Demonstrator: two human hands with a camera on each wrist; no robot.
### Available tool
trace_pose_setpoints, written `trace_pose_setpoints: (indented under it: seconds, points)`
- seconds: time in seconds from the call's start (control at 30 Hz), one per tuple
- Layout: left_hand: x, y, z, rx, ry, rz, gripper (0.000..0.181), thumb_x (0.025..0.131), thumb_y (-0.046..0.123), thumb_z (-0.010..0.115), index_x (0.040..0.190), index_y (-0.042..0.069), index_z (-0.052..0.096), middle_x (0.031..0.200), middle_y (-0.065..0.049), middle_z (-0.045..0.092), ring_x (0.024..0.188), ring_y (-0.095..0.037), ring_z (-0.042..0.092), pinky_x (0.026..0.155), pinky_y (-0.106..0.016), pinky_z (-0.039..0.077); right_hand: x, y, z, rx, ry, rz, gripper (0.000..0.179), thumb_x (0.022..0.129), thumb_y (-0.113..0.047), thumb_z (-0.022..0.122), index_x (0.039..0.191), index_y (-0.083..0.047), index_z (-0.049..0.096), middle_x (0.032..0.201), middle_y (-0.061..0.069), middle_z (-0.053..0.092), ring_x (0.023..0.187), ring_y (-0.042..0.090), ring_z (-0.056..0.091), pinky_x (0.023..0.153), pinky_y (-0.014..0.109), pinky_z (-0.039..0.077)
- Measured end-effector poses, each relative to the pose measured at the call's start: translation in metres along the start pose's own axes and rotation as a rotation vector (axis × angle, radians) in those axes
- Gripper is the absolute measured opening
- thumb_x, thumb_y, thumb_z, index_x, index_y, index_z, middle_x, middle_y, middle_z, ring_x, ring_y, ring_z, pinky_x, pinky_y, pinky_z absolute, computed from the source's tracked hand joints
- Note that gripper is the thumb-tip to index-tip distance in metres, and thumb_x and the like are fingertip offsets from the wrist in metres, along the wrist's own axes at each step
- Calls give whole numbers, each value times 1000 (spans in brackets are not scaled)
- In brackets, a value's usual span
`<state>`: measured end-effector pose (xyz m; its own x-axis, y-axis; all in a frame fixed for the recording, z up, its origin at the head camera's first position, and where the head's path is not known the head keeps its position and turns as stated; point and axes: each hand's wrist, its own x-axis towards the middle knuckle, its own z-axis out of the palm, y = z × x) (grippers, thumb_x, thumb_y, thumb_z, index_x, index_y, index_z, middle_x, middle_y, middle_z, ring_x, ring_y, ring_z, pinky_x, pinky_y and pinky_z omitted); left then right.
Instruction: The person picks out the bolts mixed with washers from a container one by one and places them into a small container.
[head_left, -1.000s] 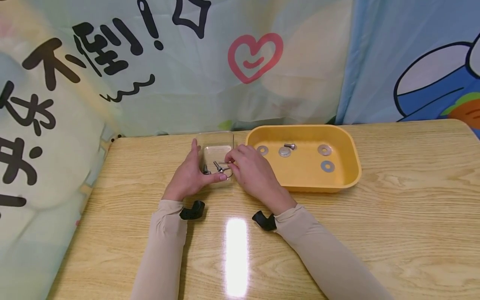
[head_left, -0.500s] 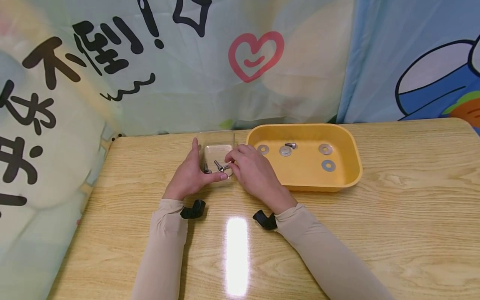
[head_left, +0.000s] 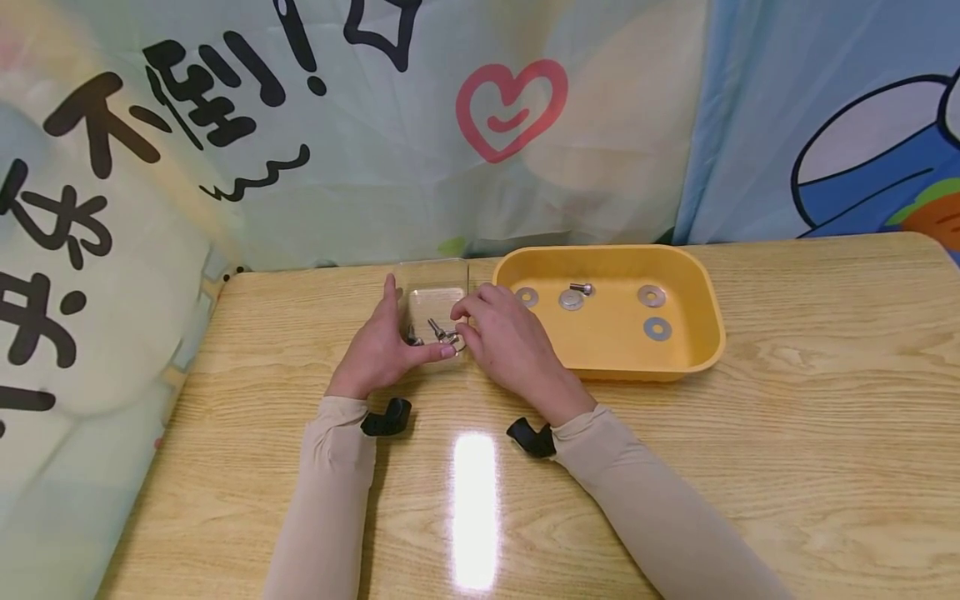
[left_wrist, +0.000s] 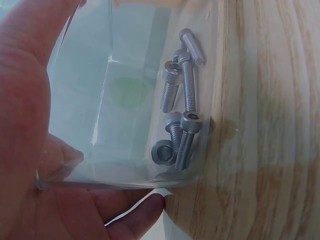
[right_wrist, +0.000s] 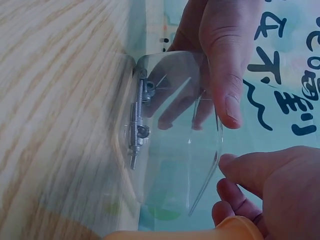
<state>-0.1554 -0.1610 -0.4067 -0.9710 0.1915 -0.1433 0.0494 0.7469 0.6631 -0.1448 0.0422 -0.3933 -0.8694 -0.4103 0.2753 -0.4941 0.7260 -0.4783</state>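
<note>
A small clear plastic box [head_left: 431, 265] stands on the table near its back edge. My left hand [head_left: 375, 354] grips it from the left, thumb along the near side and fingers spread behind the wall. Several silver socket-head screws [left_wrist: 187, 85] lie in a loose cluster on the box's floor in the left wrist view. At the box's right rim is my right hand [head_left: 510, 343], its fingers bent. In the right wrist view the thumb [right_wrist: 240, 167] of that hand is apart from its fingertips, and nothing shows between them.
Right of the box stands a yellow tray [head_left: 705, 367]. In it lie a flat washer [head_left: 657, 329], other washers, a small stack of them [head_left: 571, 301], and one socket-head screw [head_left: 581, 288]. A printed cloth [head_left: 600, 167] hangs behind the wooden table [head_left: 810, 375].
A screw pinched in my right fingers one second ago has dropped into the clear box among the others. My right hand has hardly moved; my left hand keeps its grip.
</note>
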Motion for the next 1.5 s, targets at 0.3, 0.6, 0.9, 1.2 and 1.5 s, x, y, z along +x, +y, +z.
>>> trace_pose_setpoints:
  seconds: [0.3, 0.6, 0.9, 1.2, 1.5]
  points:
    - [0, 2, 0, -2, -5, -12, 138, 75, 59, 83, 160, 5, -10, 164, -19, 18, 148, -36, 27, 116, -49, 31, 0, 1, -7, 35, -16, 61, 13, 97, -15, 68, 108, -9, 72, 109, 8, 62, 103, 26, 55, 83, 40, 51]
    - [-1, 4, -2, -7, -9, -17, 136, 76, 54, 85, 160, 5, -11, 164, -20, 18, 148, -35, 27, 116, -49, 31, 2, 5, -13, 51, 5, 64, 13, 97, -13, 67, 108, -8, 72, 112, 8, 64, 105, 27, 56, 89, 42, 48]
    - [0, 2, -2, -16, -14, -30, 138, 75, 57, 85, 160, 6, -11, 164, -20, 20, 148, -34, 26, 117, -49, 30, 1, 12, -21, 62, 16, 89, 18, 98, -15, 66, 112, -5, 71, 112, 11, 63, 105, 29, 54, 92, 40, 47]
    - [-1, 1, -2, -8, -21, -34, 138, 75, 58, 84, 160, 7, -11, 165, -19, 18, 149, -35, 25, 117, -50, 29, -1, 19, -30, 86, 30, 124, 18, 99, -15, 65, 112, -5, 71, 114, 11, 63, 103, 28, 55, 89, 42, 48]
    - [-2, 3, -2, -18, -21, -39, 139, 74, 58, 85, 160, 8, -11, 165, -19, 19, 149, -35, 25, 117, -49, 29, -2, 27, -34, 82, 43, 156, 17, 99, -15, 64, 112, -6, 70, 112, 10, 63, 100, 28, 56, 88, 42, 48]
